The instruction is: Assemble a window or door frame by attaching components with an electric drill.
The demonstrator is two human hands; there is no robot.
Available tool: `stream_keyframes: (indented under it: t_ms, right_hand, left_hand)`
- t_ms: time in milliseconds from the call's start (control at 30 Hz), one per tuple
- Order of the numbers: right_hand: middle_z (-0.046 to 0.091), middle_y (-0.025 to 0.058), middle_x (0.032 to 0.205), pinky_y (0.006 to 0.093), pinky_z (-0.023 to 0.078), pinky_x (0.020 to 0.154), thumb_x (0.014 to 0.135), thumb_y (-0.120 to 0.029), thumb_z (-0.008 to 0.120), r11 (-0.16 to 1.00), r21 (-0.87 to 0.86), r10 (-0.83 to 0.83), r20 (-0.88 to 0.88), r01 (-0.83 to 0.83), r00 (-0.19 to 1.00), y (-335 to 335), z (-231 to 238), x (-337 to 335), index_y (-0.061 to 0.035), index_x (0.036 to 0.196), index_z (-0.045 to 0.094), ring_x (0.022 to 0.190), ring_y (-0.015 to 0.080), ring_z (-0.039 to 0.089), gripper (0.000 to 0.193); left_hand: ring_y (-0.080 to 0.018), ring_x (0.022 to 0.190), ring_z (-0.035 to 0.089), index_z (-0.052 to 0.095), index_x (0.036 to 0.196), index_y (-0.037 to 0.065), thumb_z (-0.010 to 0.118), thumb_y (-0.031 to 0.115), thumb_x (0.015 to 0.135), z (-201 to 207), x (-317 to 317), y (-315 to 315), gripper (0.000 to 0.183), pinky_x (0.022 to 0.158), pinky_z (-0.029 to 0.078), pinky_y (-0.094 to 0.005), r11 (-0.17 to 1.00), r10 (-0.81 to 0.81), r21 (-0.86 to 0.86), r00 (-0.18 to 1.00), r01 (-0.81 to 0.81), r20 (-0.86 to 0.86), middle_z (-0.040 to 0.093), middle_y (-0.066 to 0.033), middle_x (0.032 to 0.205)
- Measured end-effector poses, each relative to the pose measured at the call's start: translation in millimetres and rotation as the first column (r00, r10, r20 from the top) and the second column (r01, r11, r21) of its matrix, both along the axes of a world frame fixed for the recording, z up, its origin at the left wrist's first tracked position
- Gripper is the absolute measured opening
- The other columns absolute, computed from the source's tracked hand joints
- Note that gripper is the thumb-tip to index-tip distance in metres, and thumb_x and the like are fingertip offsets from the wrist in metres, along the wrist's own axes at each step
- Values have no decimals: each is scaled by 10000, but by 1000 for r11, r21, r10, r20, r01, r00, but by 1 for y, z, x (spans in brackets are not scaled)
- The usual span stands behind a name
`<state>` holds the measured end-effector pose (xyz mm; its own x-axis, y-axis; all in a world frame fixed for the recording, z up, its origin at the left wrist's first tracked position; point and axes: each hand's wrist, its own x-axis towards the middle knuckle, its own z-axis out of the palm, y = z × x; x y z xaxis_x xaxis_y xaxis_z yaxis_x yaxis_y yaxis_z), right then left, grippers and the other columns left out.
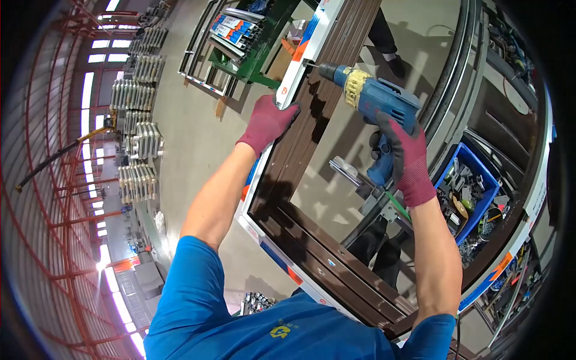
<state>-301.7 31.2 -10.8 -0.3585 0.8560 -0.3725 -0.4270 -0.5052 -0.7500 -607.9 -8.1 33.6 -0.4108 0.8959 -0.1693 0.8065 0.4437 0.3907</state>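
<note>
My right hand (411, 159), in a maroon and dark glove, is wrapped around the handle of a blue power drill (387, 99) with yellow tape round its body. The drill lies nearly level, and its thin bit points left at the inner side of the white-taped edge. Whether the tip touches is too small to tell. That edge belongs to a large brown metal frame (291, 157) spread out before me. My gloved left hand (270, 123) grips the frame's left side, just nearer than the drill tip, its fingers closed over the edge.
Below the frame's opening at right, a blue bin (477, 189) holds several small metal parts. A green cart (264, 57) with wrapped profiles stands at far left. Another person's leg and shoe (396, 65) show beyond the frame. Radiator-like metal stacks (135, 96) line the left.
</note>
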Motion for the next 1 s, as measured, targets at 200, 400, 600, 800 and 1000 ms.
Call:
stream_keyframes:
  t_ms: [200,400,600,800,1000]
  right_hand:
    - [742,74,996,284,532,566,921,-274,822,1000,-5,28,-31,-28,999,1,8,-5,-30,1243,637,665,112,639,445]
    - [750,90,1005,281,529,549,940,-297,801,999,30,22,31,-23,999,5,5,-7,-5,1210,634,658,115,642,432]
    - [742,84,982,282,521,557,919,-292,827,999,19,42,19,-42,999,12,7,-6,-11,1205,637,660,115,642,444]
    - [696,29,910,282,495,572,902,-272,841,1000,15,27,-10,-26,1000,9,3,-18,-20,1209,642,664,112,623,445]
    - [710,63,878,272,492,534,934,-295,799,997,-2,-78,-47,78,996,5,-38,15,-34,1207,659,627,114,611,403]
  left_hand:
    - [-347,908,743,729,1060,-72,829,364,874,6,7,-2,485,822,560,-431,1000,12,27,1000,-12,4,762,-233,953]
    - [-439,847,715,722,983,-62,800,332,859,-5,-6,2,421,789,559,-471,998,-23,53,999,21,38,724,-270,854]
    - [-362,849,730,725,1026,-59,796,299,883,-10,-10,7,391,790,558,-436,999,-29,36,999,28,25,750,-235,898]
    - [-359,860,731,733,1042,-53,800,316,889,-7,-4,15,405,799,556,-433,997,-65,42,997,63,41,755,-234,921]
    - [-397,860,730,734,1030,-69,794,310,889,-14,-7,13,409,804,550,-451,1000,-7,29,992,4,124,748,-258,910]
